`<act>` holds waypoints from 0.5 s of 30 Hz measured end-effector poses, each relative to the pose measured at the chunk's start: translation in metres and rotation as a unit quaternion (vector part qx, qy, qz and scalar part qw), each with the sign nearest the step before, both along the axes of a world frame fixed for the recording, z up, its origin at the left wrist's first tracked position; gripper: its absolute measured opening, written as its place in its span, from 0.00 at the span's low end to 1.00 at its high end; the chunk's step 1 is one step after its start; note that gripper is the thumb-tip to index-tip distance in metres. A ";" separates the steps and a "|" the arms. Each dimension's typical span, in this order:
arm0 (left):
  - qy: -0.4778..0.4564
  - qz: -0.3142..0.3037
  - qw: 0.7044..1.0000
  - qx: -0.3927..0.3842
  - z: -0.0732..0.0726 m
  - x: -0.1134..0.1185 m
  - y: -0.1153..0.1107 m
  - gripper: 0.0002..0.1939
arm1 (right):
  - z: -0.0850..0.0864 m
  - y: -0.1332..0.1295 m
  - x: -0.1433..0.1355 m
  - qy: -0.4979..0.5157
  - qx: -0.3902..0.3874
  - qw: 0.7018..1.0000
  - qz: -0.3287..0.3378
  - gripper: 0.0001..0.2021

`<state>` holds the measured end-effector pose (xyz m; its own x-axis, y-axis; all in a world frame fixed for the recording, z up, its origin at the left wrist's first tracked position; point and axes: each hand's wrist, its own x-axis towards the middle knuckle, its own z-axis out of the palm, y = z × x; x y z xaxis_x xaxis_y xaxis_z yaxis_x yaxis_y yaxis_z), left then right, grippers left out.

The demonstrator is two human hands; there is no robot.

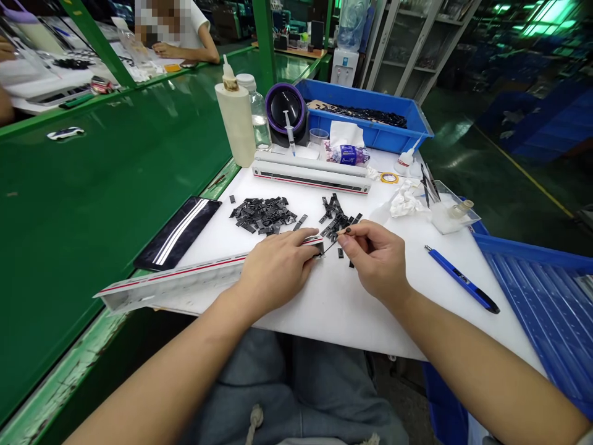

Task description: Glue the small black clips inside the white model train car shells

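Note:
My left hand [277,269] is wrapped over the right end of a long white channel strip [176,275] with a red line along it. A thin dark tool [330,247] is pinched in my right hand [377,256], its tip close to the strip's right end, beside my left fingertips. Just beyond my hands, a large pile of small black pieces [262,214] lies on the white board [361,321]. A smaller, looser pile of black pieces [337,217] lies by my right fingertips.
Behind the piles are more white strips [310,176], a tissue pack [346,153], bottles and a blue bin [370,133]. A dark tablet [178,233] lies left; a blue pen [463,279] and blue tray [546,303] are right. Another person [194,37] sits at the far left.

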<state>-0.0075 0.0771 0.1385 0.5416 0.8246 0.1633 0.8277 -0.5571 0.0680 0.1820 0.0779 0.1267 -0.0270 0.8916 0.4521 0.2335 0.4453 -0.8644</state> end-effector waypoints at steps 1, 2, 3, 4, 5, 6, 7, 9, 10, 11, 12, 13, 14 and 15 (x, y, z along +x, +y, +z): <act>-0.002 0.001 1.000 -0.001 0.000 0.000 0.000 0.14 | 0.000 -0.001 -0.001 -0.005 0.002 1.000 0.001 0.05; -0.003 0.003 1.000 -0.002 0.000 0.000 0.000 0.14 | 0.000 -0.001 -0.002 -0.008 0.005 1.000 0.003 0.04; -0.003 0.006 1.000 -0.003 0.000 0.000 0.000 0.14 | 0.000 -0.002 -0.004 -0.005 0.007 1.000 0.006 0.04; -0.001 0.007 1.000 -0.005 0.000 0.001 0.000 0.14 | 0.001 -0.002 -0.004 0.005 0.010 1.000 0.007 0.04; 0.002 0.008 1.000 -0.006 0.000 0.001 0.000 0.14 | 0.003 -0.001 -0.003 0.017 0.016 1.000 0.004 0.03; 0.006 0.007 1.000 -0.007 0.000 0.001 0.001 0.14 | 0.006 0.001 0.001 0.030 0.034 0.999 -0.008 0.03; 0.010 0.005 1.000 -0.008 0.000 0.001 0.001 0.15 | 0.010 0.004 0.008 0.041 0.070 0.996 -0.035 0.02; 0.017 0.001 1.000 -0.008 0.000 0.000 0.002 0.15 | 0.021 0.014 0.034 0.043 0.185 0.970 -0.151 0.03; 0.019 -0.001 1.000 -0.007 0.000 -0.001 0.002 0.15 | 0.027 0.019 0.052 0.036 0.246 0.940 -0.234 0.04; 0.021 -0.003 1.000 -0.004 -0.001 -0.001 0.003 0.16 | 0.034 0.025 0.073 0.023 0.294 0.899 -0.324 0.05; 0.022 -0.005 1.000 0.001 -0.002 -0.003 0.004 0.16 | 0.040 0.030 0.095 0.010 0.315 0.856 -0.410 0.04; 0.023 -0.007 1.000 0.006 -0.003 -0.004 0.006 0.16 | 0.046 0.034 0.117 -0.005 0.308 0.821 -0.481 0.03; 0.023 -0.012 1.000 0.011 -0.004 -0.005 0.007 0.17 | 0.050 0.037 0.136 -0.017 0.284 0.797 -0.532 0.02; 0.021 -0.016 1.000 0.016 -0.005 -0.005 0.009 0.17 | 0.053 0.039 0.153 -0.028 0.253 0.784 -0.566 0.02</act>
<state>-0.0129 0.0857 0.1332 0.5748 0.8013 0.1659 0.8111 -0.5848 0.0143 0.3353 0.1174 0.1793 0.6204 0.0647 0.7816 0.7577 0.2076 -0.6187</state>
